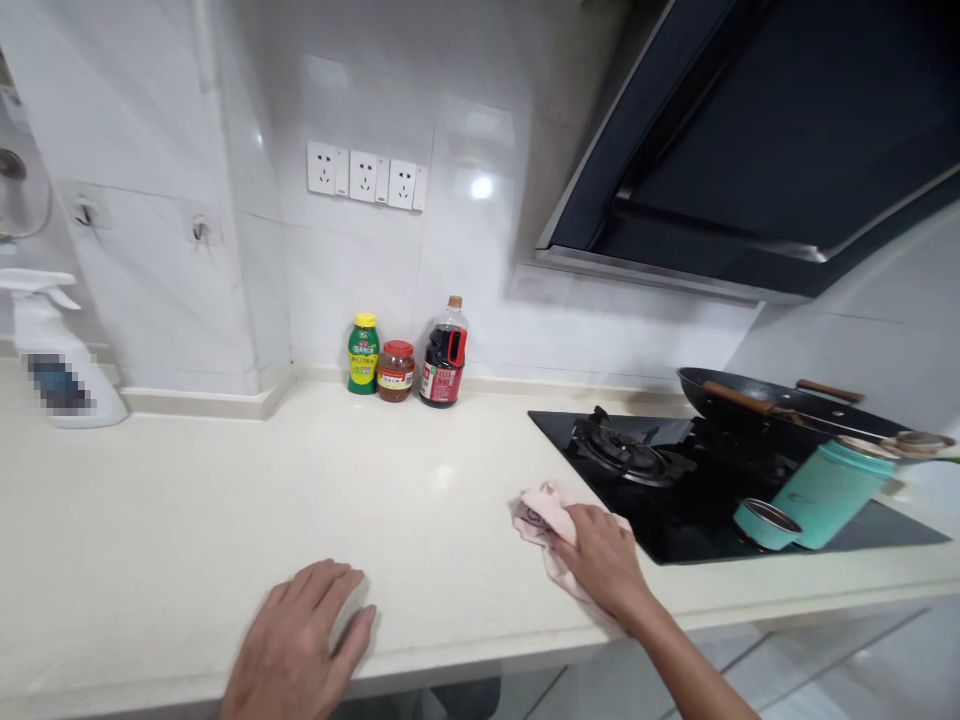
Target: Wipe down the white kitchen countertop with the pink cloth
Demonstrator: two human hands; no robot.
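A pale pink cloth (553, 525) lies bunched on the cream countertop (420, 500), beside the left edge of the gas stove (660, 500). My right hand (600, 560) presses down on this cloth with its fingers curled over it; part of the cloth is hidden under the palm. My left hand (304, 640) is over the front of the counter, palm down, thumb apart from the other fingers, and holds nothing.
Against the wall stand a green bottle with yellow cap (363, 355), a red-lidded jar (395, 372) and a dark sauce bottle (444, 358). A spray bottle (64, 350) is far left. The stove bears a wok (780, 400), a teal canister (836, 495) and its cup (766, 525), under a range hood (750, 150).
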